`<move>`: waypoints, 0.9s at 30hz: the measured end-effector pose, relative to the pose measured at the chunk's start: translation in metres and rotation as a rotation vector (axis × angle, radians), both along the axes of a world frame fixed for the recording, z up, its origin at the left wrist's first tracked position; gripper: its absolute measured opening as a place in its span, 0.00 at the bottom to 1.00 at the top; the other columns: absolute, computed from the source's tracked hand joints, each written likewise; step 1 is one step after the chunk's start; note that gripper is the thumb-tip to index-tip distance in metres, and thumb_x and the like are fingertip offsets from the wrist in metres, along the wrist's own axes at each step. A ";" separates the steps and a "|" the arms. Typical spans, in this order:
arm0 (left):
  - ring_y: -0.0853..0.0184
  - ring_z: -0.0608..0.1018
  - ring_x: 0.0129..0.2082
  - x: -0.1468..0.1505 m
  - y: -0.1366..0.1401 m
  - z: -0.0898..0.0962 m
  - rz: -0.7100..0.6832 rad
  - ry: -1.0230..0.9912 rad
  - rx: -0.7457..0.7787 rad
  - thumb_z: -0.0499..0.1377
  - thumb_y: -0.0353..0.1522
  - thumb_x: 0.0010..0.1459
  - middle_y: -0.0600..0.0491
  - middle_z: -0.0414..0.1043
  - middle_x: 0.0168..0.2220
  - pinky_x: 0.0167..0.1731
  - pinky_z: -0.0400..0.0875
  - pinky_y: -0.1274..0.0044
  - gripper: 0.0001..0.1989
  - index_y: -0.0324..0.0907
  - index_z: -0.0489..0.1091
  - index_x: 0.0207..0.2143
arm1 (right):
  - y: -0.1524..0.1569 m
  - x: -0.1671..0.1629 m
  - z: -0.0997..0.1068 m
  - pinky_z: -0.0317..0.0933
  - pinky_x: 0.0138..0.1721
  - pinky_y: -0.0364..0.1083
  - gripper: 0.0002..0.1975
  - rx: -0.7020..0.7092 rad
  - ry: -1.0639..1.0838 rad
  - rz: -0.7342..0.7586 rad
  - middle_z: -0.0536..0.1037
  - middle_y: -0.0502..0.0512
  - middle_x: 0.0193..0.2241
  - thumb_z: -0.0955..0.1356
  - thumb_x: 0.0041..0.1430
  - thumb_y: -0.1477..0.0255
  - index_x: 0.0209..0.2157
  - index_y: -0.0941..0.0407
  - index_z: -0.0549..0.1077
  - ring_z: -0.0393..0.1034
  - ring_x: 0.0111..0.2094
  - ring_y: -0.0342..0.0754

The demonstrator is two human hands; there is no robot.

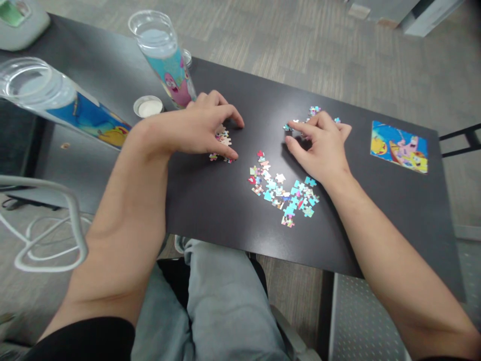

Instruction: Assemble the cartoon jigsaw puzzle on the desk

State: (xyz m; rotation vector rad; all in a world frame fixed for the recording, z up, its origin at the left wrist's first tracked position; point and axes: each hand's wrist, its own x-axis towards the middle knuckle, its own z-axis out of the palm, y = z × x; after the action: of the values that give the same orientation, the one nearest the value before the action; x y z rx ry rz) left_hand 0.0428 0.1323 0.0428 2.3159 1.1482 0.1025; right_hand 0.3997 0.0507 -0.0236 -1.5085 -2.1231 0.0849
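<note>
My left hand (206, 123) is curved over a small heap of jigsaw pieces (224, 136), thumb and fingers apart, with part of the heap hidden beneath the palm. On the right, my right hand (321, 145) hovers low with thumb and index finger a little apart. Its index fingertip is at a small teal jigsaw piece (287, 127) on the table. More loose pieces (314, 110) show behind that hand, partly covered by it. Between the hands and nearer to me lies a curved spread of mostly turquoise jigsaw pieces (291, 198).
A cartoon picture card (399, 146) lies at the right of the dark table (394, 215). Two clear cylinders with cartoon prints, one blue (90, 118) and one turquoise (169, 65), stand at the left, with a round lid (149, 106) between them. A white cable (48, 240) loops at lower left.
</note>
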 end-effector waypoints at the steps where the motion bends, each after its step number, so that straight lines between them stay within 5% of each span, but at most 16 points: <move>1: 0.32 0.71 0.76 0.006 -0.002 -0.002 0.020 -0.013 0.029 0.80 0.59 0.52 0.40 0.75 0.74 0.80 0.66 0.41 0.43 0.54 0.85 0.66 | 0.000 0.000 0.001 0.62 0.65 0.78 0.25 -0.006 -0.002 -0.001 0.88 0.70 0.55 0.70 0.91 0.48 0.72 0.43 0.89 0.81 0.55 0.73; 7: 0.29 0.71 0.78 0.029 -0.009 -0.010 0.070 -0.103 0.118 0.75 0.66 0.61 0.40 0.77 0.73 0.80 0.63 0.41 0.37 0.58 0.85 0.64 | -0.005 -0.008 0.013 0.63 0.67 0.75 0.26 -0.082 -0.058 0.112 0.86 0.65 0.56 0.67 0.92 0.45 0.73 0.39 0.89 0.81 0.60 0.73; 13: 0.28 0.68 0.81 0.019 -0.006 0.001 0.080 -0.018 0.088 0.73 0.72 0.51 0.39 0.72 0.80 0.83 0.61 0.43 0.57 0.55 0.80 0.76 | -0.008 -0.010 0.020 0.60 0.68 0.71 0.28 -0.123 -0.038 0.282 0.86 0.65 0.58 0.67 0.93 0.43 0.72 0.39 0.93 0.78 0.62 0.70; 20: 0.29 0.70 0.77 0.034 -0.006 -0.016 0.150 -0.103 0.167 0.72 0.68 0.59 0.43 0.83 0.67 0.77 0.63 0.40 0.40 0.63 0.85 0.67 | -0.008 -0.007 0.021 0.59 0.66 0.67 0.35 -0.098 -0.030 0.423 0.86 0.63 0.56 0.64 0.94 0.39 0.66 0.42 0.97 0.77 0.54 0.63; 24: 0.29 0.68 0.79 0.030 -0.006 -0.006 0.223 -0.113 0.151 0.64 0.71 0.62 0.45 0.84 0.68 0.78 0.61 0.41 0.42 0.65 0.85 0.70 | -0.007 -0.005 0.021 0.62 0.66 0.67 0.37 -0.106 -0.020 0.507 0.86 0.62 0.55 0.63 0.92 0.35 0.68 0.40 0.96 0.76 0.54 0.63; 27: 0.31 0.68 0.78 0.015 -0.004 0.008 0.212 -0.048 0.150 0.58 0.71 0.64 0.44 0.80 0.73 0.81 0.61 0.41 0.50 0.58 0.82 0.77 | -0.006 -0.004 0.019 0.64 0.69 0.71 0.35 -0.133 -0.055 0.429 0.84 0.65 0.60 0.64 0.92 0.38 0.77 0.39 0.90 0.76 0.59 0.68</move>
State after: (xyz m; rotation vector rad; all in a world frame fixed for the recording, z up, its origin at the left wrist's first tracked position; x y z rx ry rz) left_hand 0.0576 0.1284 0.0504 2.2982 1.4011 0.3312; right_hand 0.3957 0.0450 -0.0048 -1.1093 -2.4955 0.3473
